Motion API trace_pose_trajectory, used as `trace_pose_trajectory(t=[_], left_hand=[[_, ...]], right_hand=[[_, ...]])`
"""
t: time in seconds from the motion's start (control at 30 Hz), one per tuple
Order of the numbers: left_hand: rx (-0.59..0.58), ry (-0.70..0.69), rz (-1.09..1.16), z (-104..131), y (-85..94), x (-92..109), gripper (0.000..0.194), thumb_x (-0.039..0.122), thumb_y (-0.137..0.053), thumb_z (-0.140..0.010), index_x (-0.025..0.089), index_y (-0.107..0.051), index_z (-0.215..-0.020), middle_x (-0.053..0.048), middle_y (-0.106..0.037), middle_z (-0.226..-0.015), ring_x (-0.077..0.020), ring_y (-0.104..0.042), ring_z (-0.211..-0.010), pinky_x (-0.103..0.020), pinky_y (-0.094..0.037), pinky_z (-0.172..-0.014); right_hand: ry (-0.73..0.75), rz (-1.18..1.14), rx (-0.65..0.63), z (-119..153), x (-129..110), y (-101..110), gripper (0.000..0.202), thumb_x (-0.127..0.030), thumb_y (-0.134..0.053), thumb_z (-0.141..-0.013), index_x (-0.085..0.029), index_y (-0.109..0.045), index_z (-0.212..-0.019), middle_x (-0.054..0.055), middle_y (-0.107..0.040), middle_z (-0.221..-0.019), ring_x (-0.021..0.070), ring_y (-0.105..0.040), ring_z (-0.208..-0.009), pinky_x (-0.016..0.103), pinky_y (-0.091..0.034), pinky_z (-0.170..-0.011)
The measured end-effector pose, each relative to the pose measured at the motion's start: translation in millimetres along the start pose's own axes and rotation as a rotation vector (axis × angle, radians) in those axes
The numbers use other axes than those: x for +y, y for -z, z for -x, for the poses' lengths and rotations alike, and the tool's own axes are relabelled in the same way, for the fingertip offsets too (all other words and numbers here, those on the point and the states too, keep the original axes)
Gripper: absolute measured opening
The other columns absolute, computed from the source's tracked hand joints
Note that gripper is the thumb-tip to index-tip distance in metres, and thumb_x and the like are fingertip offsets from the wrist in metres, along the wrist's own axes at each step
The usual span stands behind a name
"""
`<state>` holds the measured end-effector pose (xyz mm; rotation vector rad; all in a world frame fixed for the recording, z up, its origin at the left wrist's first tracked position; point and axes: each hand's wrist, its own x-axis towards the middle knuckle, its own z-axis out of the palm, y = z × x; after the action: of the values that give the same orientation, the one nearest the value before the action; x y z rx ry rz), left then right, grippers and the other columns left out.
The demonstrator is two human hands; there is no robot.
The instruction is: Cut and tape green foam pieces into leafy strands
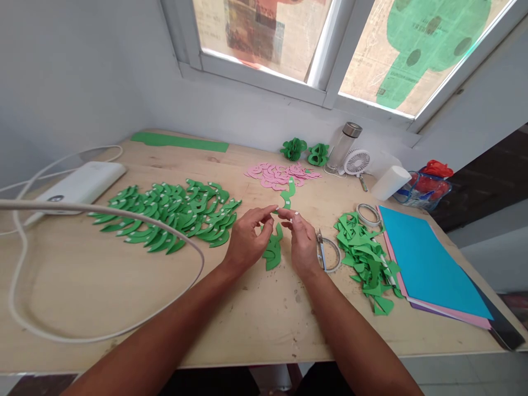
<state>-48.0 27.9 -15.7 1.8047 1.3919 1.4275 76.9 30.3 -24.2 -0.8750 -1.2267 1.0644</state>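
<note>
My left hand (248,237) and my right hand (304,240) meet near the table's middle, fingertips pinched together on a curved green paper cutout (285,201). The cutout reaches away from me and bears small white bits that look like tape. A small white bit also shows on a finger of my right hand. Below my fingers, between the wrists, lie some more green paper cutouts (272,254). To the right of my right hand are a tape roll (337,256) and a slim cutter-like tool (321,250).
Left is a spread of green cutouts (165,214), with a white power bank (82,184) and looping cable (198,247). Pink cutouts (274,175), a bottle (342,146) and fan (357,161) stand behind. Right are green scraps (367,258), another tape roll (369,214) and blue sheets (433,258).
</note>
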Motion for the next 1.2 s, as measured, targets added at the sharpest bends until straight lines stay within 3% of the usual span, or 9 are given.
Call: trace_pose_trajectory(t=[0.33,0.53,0.67,0.87,1.2], left_hand=[[0.013,-0.017,-0.009,0,-1.1,-3,0.031,0.02,-0.051,-0.081,0.017,-0.066,-0.109,-0.005,-0.069,-0.084,-0.0171,-0.062,-0.078,-0.03,-0.049,-0.071],[0.067,0.124,0.172,-2,0.8,-1,0.028,0.022,-0.054,-0.08,0.017,-0.065,-0.105,-0.001,-0.065,-0.077,-0.0148,-0.06,-0.072,-0.029,-0.047,-0.071],[0.109,0.233,0.364,-5,2.3,-2,0.016,0.027,-0.063,-0.074,0.017,-0.066,-0.086,-0.001,-0.064,-0.077,-0.0143,-0.059,-0.072,-0.027,-0.046,-0.07],[0.041,0.394,0.555,-9,6.1,3,0.013,0.026,-0.07,-0.066,0.016,-0.067,-0.074,-0.001,-0.064,-0.073,-0.0127,-0.054,-0.068,-0.025,-0.042,-0.065],[0.022,0.486,0.689,-11,8.1,5,0.012,0.025,-0.073,-0.062,0.017,-0.068,-0.068,0.0,-0.062,-0.067,-0.0112,-0.052,-0.063,-0.025,-0.041,-0.061]], right_hand=[[0.038,0.023,-0.033,2,-6,-2,0.036,-0.045,-0.044,-0.091,-0.021,-0.07,-0.098,0.007,-0.066,-0.102,0.0202,-0.058,-0.097,0.034,-0.043,-0.086],[0.055,0.063,-0.028,2,-9,-2,0.038,-0.044,-0.041,-0.092,-0.02,-0.07,-0.099,0.007,-0.065,-0.103,0.0203,-0.058,-0.098,0.034,-0.043,-0.087],[0.044,0.065,-0.021,2,-6,-1,0.039,-0.045,-0.041,-0.092,-0.02,-0.069,-0.1,0.007,-0.065,-0.103,0.0203,-0.058,-0.098,0.033,-0.043,-0.086],[0.074,0.089,-0.049,2,-9,-1,0.038,-0.042,-0.04,-0.093,-0.02,-0.07,-0.098,0.007,-0.065,-0.101,0.0202,-0.057,-0.098,0.033,-0.042,-0.086],[0.09,0.138,-0.074,3,-9,-2,0.039,-0.042,-0.04,-0.093,-0.02,-0.071,-0.099,0.007,-0.065,-0.103,0.0203,-0.057,-0.098,0.034,-0.043,-0.086]])
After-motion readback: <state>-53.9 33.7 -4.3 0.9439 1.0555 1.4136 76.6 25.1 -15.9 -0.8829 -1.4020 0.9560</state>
